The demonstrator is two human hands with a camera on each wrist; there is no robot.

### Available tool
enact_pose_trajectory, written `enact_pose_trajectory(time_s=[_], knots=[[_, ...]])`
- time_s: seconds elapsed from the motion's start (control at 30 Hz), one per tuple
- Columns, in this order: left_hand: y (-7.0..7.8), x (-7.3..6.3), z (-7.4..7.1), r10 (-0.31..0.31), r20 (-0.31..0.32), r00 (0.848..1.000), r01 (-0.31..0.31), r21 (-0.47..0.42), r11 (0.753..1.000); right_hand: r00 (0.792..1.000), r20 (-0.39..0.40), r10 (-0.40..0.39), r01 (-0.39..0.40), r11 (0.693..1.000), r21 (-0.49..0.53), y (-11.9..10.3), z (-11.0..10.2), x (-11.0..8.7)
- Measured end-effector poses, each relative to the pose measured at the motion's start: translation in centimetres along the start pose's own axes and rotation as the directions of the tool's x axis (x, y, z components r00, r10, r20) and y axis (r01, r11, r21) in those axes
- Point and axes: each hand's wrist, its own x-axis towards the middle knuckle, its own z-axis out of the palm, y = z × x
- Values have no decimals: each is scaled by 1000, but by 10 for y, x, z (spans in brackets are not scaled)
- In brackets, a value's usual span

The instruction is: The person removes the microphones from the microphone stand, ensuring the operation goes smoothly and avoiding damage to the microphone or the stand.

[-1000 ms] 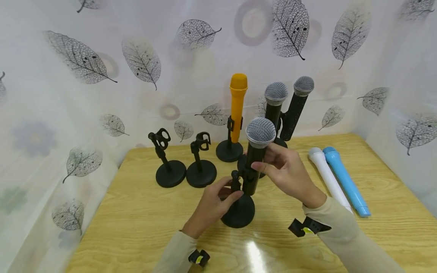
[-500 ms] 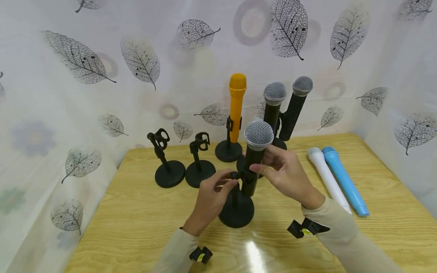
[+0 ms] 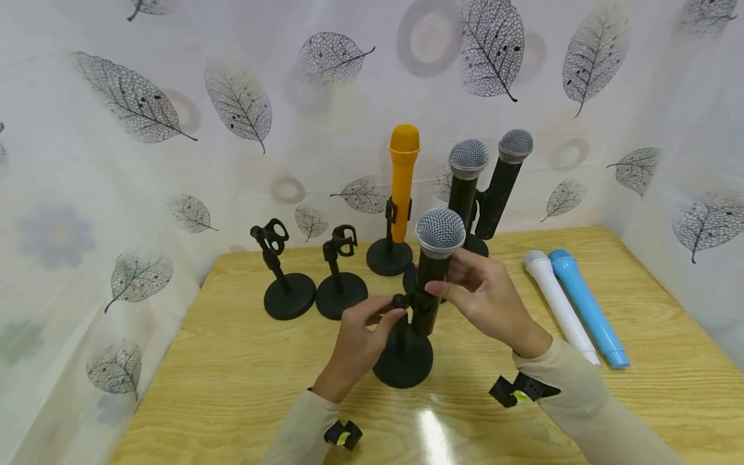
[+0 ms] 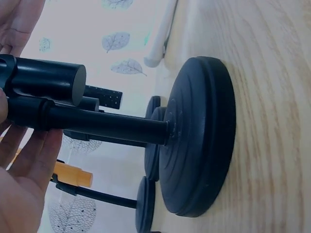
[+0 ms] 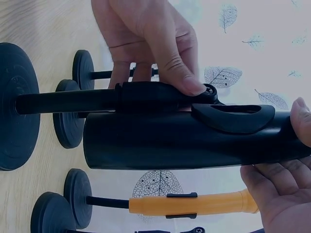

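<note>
In the head view, my right hand grips a black microphone with a silver mesh head, its thumb against the body. The microphone stands nearly upright in the clip of a small desk stand, whose round black base is on the table. My left hand pinches the top of the stand's post, just below the clip joint, with thumb and fingers. In the left wrist view, the post runs beside the microphone's lower end. The right fingers behind the microphone are partly hidden in the head view.
Two stands with bare clips are at back left. Behind the hands, a yellow microphone and two black microphones sit on stands. White and blue microphones lie on the table at right.
My left hand has slid up the post to just under the clip joint. The microphone's head has dipped slightly, while my right hand keeps its grip.
</note>
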Motion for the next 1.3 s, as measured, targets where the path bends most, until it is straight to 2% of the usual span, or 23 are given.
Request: enact_pose_trajectory(time_s=[0.27,0.4,0.73,1.3], knots=[[-8,1,1,132,-5,991,-132,-18,991,1000,-9,1,-1,1000,-5,-1,1,0],[-9,2,1,172,-14,985,-173,-16,985,1000,-7,13,-13,1000,-11,-3,2,0],[-11,3,0,211,-4,977,-211,16,977,999,-27,24,-25,997,-74,-6,-1,0],[-11,4,0,225,-12,974,-225,1,974,999,-46,17,-22,992,-128,-17,-5,6]])
